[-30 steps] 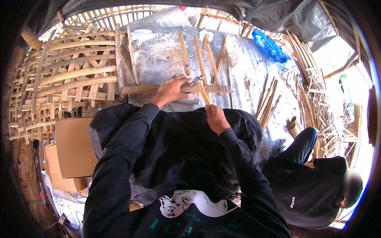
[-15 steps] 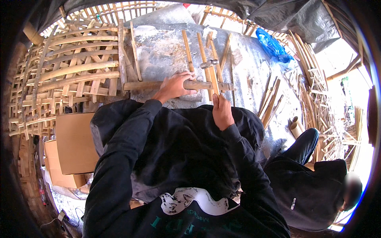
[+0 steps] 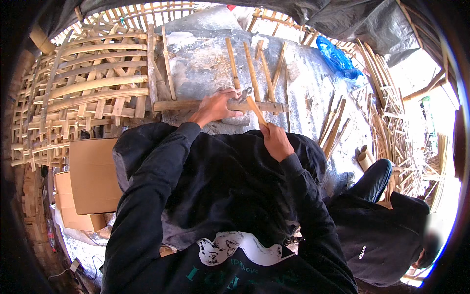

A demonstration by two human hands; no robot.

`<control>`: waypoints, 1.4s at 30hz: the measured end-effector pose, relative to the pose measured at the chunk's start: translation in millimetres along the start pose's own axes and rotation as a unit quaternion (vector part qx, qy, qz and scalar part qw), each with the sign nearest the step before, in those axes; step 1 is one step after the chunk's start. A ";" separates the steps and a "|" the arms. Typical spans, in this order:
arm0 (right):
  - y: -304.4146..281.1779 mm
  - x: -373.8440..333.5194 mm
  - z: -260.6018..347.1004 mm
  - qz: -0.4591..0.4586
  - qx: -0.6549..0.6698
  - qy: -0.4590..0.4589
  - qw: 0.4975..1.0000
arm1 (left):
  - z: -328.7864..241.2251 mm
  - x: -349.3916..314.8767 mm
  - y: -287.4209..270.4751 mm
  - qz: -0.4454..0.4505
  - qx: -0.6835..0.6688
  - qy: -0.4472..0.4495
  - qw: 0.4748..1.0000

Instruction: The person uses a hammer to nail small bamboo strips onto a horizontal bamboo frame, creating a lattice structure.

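Note:
A long wooden bar (image 3: 177, 105) lies crosswise in front of my knees, with several narrow bamboo slats (image 3: 251, 66) reaching away from it. My left hand (image 3: 215, 107) is wrapped round the bar, fingers over the far side and thumb on the near side, close to the lower end of the leftmost slat (image 3: 232, 61). In my right hand (image 3: 278, 142) is a hammer (image 3: 256, 110), gripped by its light wooden handle. Its metal head is tilted to the left, right beside my left fingertips; whether it touches the slat is hard to tell.
Woven bamboo panels (image 3: 98, 81) stand at the left, above cardboard boxes (image 3: 93, 176). A blue plastic bundle (image 3: 338, 59) lies at the far right, with loose bamboo strips (image 3: 334, 122) nearer. Another person (image 3: 377, 235) in dark clothes sits close on my right.
The hammer's head has swung left and toward me, from above the bar to beside my left fingers. My right hand shifted slightly; my left hand stays in place.

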State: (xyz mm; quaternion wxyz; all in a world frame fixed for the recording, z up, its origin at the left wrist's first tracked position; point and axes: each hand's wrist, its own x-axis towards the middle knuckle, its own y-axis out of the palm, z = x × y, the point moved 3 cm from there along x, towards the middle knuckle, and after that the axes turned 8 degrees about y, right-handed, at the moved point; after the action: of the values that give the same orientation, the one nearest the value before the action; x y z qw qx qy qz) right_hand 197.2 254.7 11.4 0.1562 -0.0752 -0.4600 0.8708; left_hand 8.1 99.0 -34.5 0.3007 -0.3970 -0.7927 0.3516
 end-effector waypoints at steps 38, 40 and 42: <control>11.8 1.8 8.6 -0.043 -0.088 -0.045 0.994 | 25.6 -2.6 5.2 -0.044 0.018 0.018 0.999; -3.4 -0.7 26.9 -0.029 -0.071 0.010 0.997 | 19.1 -0.7 3.2 -0.029 -0.004 0.020 0.999; 6.3 -9.7 21.1 -0.064 -0.081 0.044 0.994 | 7.2 -0.4 2.5 -0.013 -0.027 0.019 0.999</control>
State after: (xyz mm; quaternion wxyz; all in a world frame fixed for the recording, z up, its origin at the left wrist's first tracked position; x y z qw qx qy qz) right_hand 199.2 231.7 18.0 0.2257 -0.0963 -0.5251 0.8149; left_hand 3.9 97.5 -40.7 0.3096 -0.4013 -0.8009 0.3188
